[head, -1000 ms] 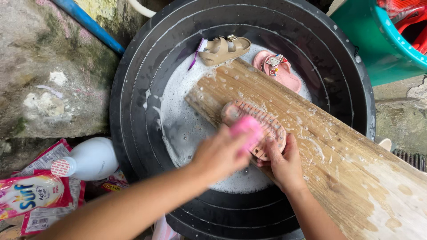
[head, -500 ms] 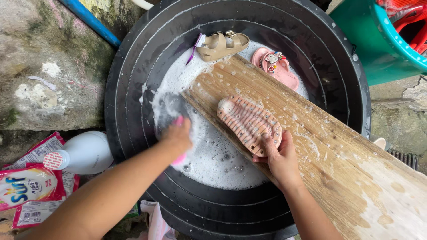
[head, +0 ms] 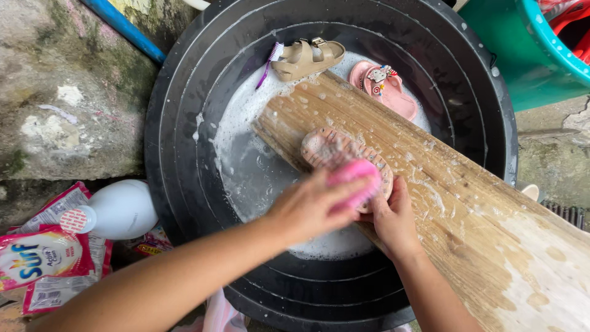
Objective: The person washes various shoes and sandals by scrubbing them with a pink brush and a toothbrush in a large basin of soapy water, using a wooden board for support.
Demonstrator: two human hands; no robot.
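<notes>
My left hand (head: 307,206) grips pink scrub brush (head: 353,178) against upturned pink ribbed rubber sandal (head: 329,147) on soapy wooden plank (head: 455,203); right hand (head: 393,218) clamps sandal's near end.

pink ridged-sole rubber sandal (head: 326,150): you had it sole-up, soapy, on the plank | pink plastic scrub brush (head: 351,178): pressed on its heel end

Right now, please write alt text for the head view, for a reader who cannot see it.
The left hand scrubs a pink sandal's sole with a pink brush while the right hand steadies it on a wet wooden board over a black soapy tub.
</notes>
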